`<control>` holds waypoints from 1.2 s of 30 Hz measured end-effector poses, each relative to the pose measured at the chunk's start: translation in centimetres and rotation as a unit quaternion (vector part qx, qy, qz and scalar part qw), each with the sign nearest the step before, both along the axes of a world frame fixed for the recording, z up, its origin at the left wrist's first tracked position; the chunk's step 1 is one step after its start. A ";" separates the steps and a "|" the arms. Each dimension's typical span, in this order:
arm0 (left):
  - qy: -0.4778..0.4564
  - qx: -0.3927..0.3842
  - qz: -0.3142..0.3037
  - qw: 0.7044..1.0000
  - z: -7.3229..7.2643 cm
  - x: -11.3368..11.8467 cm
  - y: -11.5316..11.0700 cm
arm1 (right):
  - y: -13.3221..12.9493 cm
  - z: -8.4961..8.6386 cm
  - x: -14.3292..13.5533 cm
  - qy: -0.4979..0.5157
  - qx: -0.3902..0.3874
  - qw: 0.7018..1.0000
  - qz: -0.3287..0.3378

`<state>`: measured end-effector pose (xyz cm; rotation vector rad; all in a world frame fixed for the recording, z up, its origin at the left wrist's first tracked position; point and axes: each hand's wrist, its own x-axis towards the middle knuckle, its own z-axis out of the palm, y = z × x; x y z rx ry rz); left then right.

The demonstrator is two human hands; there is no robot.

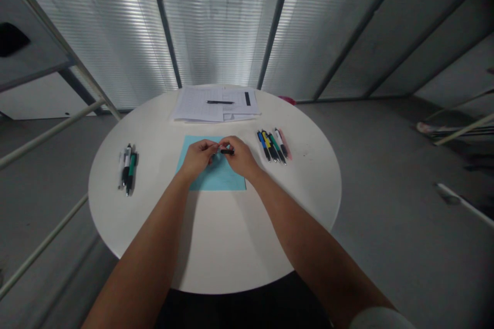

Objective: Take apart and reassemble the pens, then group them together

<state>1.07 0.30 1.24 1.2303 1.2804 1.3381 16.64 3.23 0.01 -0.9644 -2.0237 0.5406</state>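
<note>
Over a light-blue sheet (218,181) my two hands meet, fingertips nearly touching. My right hand (240,155) is closed around a short black pen part (227,151), which looks like a grip section. Thumb and fingers of my left hand (199,157) are pinched together at the same spot; whatever small piece sits between them is too small to make out. Right of the sheet lies a row of several pens (272,146) with blue, yellow, green and white barrels. At the left, a few white and green pens (129,169) lie close together.
The round white table (216,247) carries everything. Toward its far edge lies a stack of printed papers (196,105) with a black pen (219,102) on top. A pinkish strip (286,144) borders the right-hand pens. Pale metal rails (50,133) stand left of the table.
</note>
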 end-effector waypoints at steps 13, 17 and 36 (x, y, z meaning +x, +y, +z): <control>-0.075 -0.025 0.020 0.997 0.2 0.1 0.1 | -0.9 1.1 0.3 -0.089 0.011 0.988 -0.122; -0.069 -0.027 0.025 0.997 0.0 0.0 0.2 | -1.2 1.3 0.3 -0.106 0.001 0.988 -0.109; -0.241 -0.033 0.020 0.970 1.1 -0.8 -0.4 | -1.1 1.2 0.3 -0.148 -0.002 0.984 -0.099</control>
